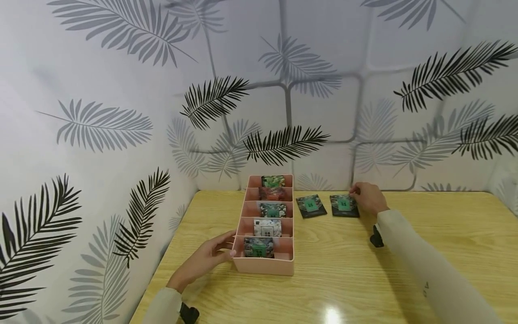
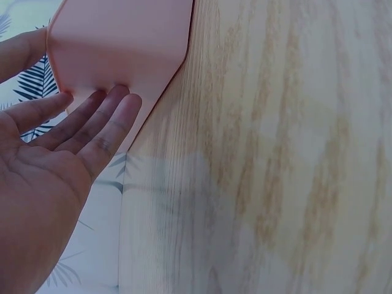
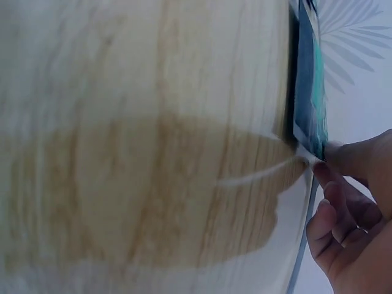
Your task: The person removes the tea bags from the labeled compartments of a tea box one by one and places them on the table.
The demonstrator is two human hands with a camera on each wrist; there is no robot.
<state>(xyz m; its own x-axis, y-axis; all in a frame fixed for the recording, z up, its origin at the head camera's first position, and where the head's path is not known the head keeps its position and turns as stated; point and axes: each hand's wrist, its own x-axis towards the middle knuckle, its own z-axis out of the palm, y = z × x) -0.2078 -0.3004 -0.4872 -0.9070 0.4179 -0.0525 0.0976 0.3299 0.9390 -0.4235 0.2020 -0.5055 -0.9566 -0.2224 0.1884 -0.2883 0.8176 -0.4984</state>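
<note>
A pink divided box (image 1: 265, 265) stands on the table, with a printed packet in each compartment. My left hand (image 1: 208, 257) is at its near left corner. In the left wrist view, the extended fingers (image 2: 101, 131) touch the box's side wall. Right of the box, two flat, dark square packets with green labels lie side by side: a left packet (image 1: 311, 206) and a right packet (image 1: 344, 212). My right hand (image 1: 369, 198) pinches a corner of the right packet between thumb and forefinger, and the packet (image 3: 304, 92) shows nearly edge-on in the right wrist view.
The wooden table (image 1: 336, 261) ends at the back and left against a wall (image 1: 323, 40) printed with leaves. In the box's back compartments are a green packet (image 1: 273, 181) and a red packet (image 1: 272, 194); a white packet (image 1: 267, 228) is nearer the front.
</note>
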